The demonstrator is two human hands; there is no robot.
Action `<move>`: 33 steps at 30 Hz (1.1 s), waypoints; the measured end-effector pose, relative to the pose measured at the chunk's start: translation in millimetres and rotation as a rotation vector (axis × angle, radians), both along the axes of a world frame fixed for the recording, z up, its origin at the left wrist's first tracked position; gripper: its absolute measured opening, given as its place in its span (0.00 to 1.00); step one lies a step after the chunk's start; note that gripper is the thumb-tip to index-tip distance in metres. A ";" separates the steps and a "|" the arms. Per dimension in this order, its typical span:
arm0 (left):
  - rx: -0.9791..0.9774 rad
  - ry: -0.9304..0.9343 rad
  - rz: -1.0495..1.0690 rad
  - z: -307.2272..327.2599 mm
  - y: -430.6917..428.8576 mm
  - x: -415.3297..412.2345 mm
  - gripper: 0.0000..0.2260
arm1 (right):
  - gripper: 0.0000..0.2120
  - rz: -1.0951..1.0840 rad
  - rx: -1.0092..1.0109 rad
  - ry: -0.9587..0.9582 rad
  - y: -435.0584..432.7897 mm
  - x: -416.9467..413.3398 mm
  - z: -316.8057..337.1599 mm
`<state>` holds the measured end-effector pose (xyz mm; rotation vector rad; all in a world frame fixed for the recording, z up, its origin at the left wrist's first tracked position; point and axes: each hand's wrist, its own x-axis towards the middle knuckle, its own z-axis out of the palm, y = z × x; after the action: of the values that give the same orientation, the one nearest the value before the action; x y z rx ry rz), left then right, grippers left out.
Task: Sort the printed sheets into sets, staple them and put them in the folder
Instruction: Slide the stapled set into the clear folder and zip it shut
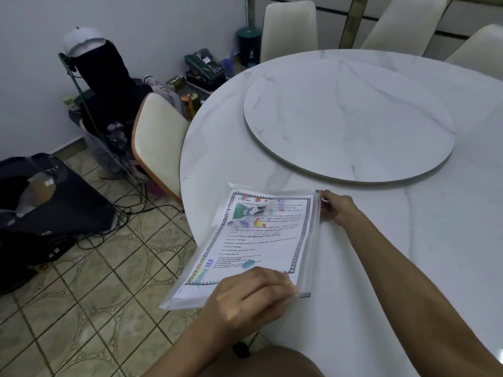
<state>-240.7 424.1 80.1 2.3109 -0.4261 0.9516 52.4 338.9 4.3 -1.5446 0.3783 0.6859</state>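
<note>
The light, floppy, slippery plastic folder, sheets inside, lay half over the table edge, the left hand gripping its near corner while the right hand pinched what looked like the zip slider, the sensible hold.

The left hand and right hand run back from the fingers into bare forearms. One right fingertip bears a pale nail.

White, grey-veined marble table; translucent folder showing a colourfully printed, chequer-bordered sheet; beige patterned floor tiles.
</note>
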 end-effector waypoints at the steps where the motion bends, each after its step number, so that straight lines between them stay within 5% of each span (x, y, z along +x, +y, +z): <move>1: -0.006 -0.002 0.000 -0.7 -0.8 0.1 0.08 | 0.07 -0.017 0.035 0.000 -1.2 -3.9 2.7; 11: 0.008 0.076 -0.013 -15.4 -15.5 14.1 0.03 | 0.10 0.246 0.177 0.060 -43.0 -104.9 5.9; 20: 0.108 0.302 -0.086 -36.4 -40.7 12.6 0.07 | 0.12 0.176 0.090 -0.301 -60.8 -110.9 14.5; 23: -0.020 0.366 0.043 -35.9 -36.7 9.9 0.09 | 0.12 0.163 0.112 -0.325 -78.2 -101.1 15.8; 28: -0.258 0.362 0.562 -31.7 -11.3 17.2 0.12 | 0.12 0.227 0.172 -0.388 -110.3 -86.9 19.5; 33: -0.703 0.721 0.790 -41.1 1.5 29.7 0.22 | 0.13 0.194 0.233 -0.371 -130.6 -80.5 17.5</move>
<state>-211.0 425.5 39.0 1.9306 1.0153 0.3898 -28.2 208.3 21.8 -1.4569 -0.1275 0.5537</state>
